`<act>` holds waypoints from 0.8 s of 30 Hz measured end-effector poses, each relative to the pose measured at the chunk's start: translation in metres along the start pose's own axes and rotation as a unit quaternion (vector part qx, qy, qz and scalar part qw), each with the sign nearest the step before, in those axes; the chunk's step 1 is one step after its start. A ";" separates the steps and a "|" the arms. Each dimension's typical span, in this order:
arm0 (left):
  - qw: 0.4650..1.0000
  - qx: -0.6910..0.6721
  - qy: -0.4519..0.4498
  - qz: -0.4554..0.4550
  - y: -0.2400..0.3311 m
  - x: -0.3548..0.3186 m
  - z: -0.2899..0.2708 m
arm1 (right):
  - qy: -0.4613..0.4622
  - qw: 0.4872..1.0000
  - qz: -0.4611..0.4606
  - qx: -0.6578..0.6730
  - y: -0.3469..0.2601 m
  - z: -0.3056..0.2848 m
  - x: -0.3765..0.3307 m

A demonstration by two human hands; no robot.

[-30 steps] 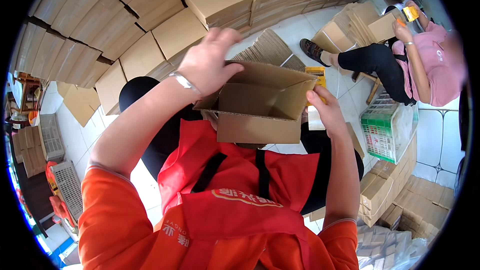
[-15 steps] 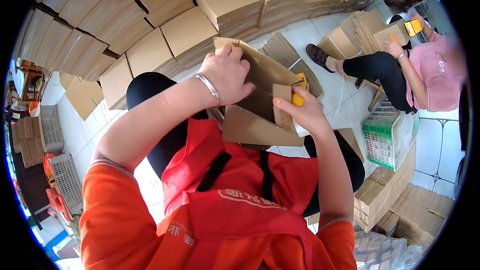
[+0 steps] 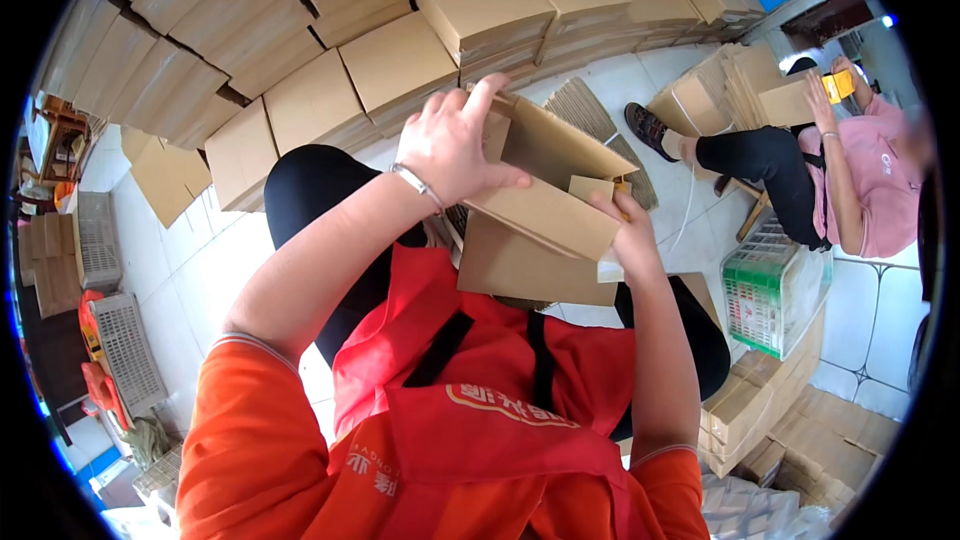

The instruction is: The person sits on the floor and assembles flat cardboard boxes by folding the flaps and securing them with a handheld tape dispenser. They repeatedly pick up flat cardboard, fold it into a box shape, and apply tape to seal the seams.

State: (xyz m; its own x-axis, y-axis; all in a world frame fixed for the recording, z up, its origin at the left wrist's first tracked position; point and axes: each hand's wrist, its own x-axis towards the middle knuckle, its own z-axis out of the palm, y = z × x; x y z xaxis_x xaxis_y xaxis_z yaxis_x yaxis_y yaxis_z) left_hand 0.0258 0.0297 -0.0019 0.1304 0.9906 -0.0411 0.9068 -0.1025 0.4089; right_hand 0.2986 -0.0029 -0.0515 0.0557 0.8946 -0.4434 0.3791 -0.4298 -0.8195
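A brown cardboard box [image 3: 548,215], partly folded with its open side up, sits above my lap between both hands. My left hand [image 3: 445,145] grips its left end, thumb stretched along the near panel and fingers over the end flap. At the other end my right hand [image 3: 632,235] is closed round a yellow tool, which looks like a tape dispenser [image 3: 623,187]. Most of that tool is hidden by the hand and the cardboard. A whitish, see-through strip [image 3: 609,268] hangs below the box corner by my right hand. A small end flap [image 3: 590,187] stands beside my right fingers.
Stacked cardboard [image 3: 400,70] lines the far side. A bundle of flat cardboard [image 3: 590,115] lies beyond the box. At right, a seated co-worker [image 3: 850,170] holds a yellow tool and cardboard, near a green-and-white crate [image 3: 755,290]. Grey crates [image 3: 128,350] stand at left.
The near panel of the box has been folded upward, uncovering another panel below it. My left hand has spread its fingers and shifted slightly. The right hand has moved a little right and lower.
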 end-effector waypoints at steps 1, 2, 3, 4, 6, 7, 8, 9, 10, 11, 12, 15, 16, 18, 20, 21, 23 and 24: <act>0.999 0.036 0.023 0.022 -0.001 -0.005 0.003 | 0.019 0.999 0.016 0.029 0.008 -0.006 0.001; 1.000 -0.021 0.015 0.002 -0.001 -0.014 0.001 | 0.053 0.987 0.044 0.148 0.034 -0.014 0.007; 0.995 -0.017 0.072 0.060 -0.008 -0.022 0.008 | 0.051 0.987 0.040 0.148 0.036 -0.015 0.005; 0.985 -0.015 0.125 0.118 -0.019 -0.032 0.022 | 0.050 0.987 0.040 0.146 0.036 -0.016 -0.001; 0.968 -0.090 0.139 0.189 -0.028 -0.045 0.038 | 0.019 0.989 0.009 0.146 0.010 -0.012 -0.016; 0.968 -0.128 0.111 0.186 -0.029 -0.046 0.040 | 0.026 0.991 0.010 0.131 -0.002 -0.009 -0.021; 0.965 -0.165 0.085 0.184 -0.029 -0.045 0.040 | 0.033 0.993 0.009 0.116 -0.012 -0.008 -0.023; 0.961 -0.201 0.059 0.182 -0.027 -0.045 0.040 | 0.039 0.994 0.008 0.101 -0.016 -0.009 -0.023; 0.958 -0.214 0.064 0.178 -0.026 -0.042 0.039 | 0.052 0.996 -0.021 0.065 -0.013 -0.009 -0.020; 0.953 -0.247 0.054 0.166 -0.025 -0.037 0.042 | 0.060 0.997 -0.032 0.048 -0.009 -0.009 -0.020; 0.947 -0.278 0.045 0.152 -0.025 -0.032 0.044 | 0.068 0.996 -0.044 0.033 -0.006 -0.007 -0.020; 0.934 -0.326 0.038 0.138 -0.022 -0.023 0.050 | 0.087 0.994 -0.051 0.037 0.001 -0.005 -0.017; 0.931 -0.335 0.039 0.139 -0.024 -0.020 0.054 | 0.090 0.994 -0.049 0.040 0.002 -0.006 -0.016; 0.927 -0.345 0.036 0.142 -0.026 -0.016 0.061 | 0.098 0.993 -0.056 0.016 0.009 -0.008 -0.012; 0.931 -0.337 0.035 0.138 -0.031 -0.013 0.061 | 0.095 0.992 -0.081 -0.029 0.022 -0.011 -0.009; 0.932 -0.325 0.043 0.154 -0.029 -0.012 0.060 | 0.082 0.994 -0.067 -0.038 0.025 -0.013 -0.009; 0.937 -0.317 0.026 0.147 -0.031 -0.004 0.061 | 0.054 0.996 -0.050 -0.057 0.024 -0.013 -0.005; 0.944 -0.299 0.017 0.139 -0.029 0.000 0.059 | 0.039 0.998 -0.036 -0.034 0.020 -0.013 -0.006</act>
State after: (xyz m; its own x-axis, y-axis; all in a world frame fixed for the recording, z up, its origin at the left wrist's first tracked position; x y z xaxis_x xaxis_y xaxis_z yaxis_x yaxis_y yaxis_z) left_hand 0.0235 0.0276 -0.0671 0.3089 0.9360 0.1688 0.4493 -0.3001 0.8415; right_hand 0.3174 -0.0157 -0.0605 0.0963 0.9310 -0.3522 0.4459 -0.3567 -0.8210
